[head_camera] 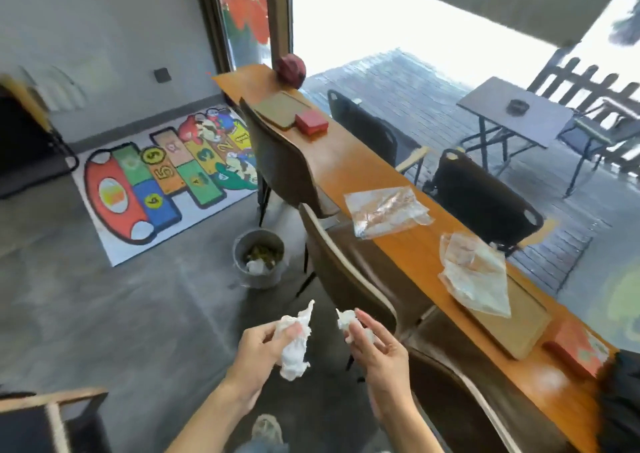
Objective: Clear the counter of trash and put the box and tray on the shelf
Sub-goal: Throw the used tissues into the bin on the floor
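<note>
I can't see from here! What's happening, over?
Left hand, right hand each hold crumpled tissue. Two plastic bags on counter. Chair beside bin.

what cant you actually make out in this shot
- Grey metal bin, head view: its dark contents are too small and blurred to identify.
- Near red box on the wooden counter: print blurred, unreadable.
- Shelf: not in frame.
- Crumpled white tissues in the left hand and right hand: fingers hide parts.

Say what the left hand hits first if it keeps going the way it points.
Probably nothing soon. The left hand, gripping a crumpled tissue, points up-forward over bare floor toward the metal bin. The bin looks first in line, though depth is unclear.
</note>
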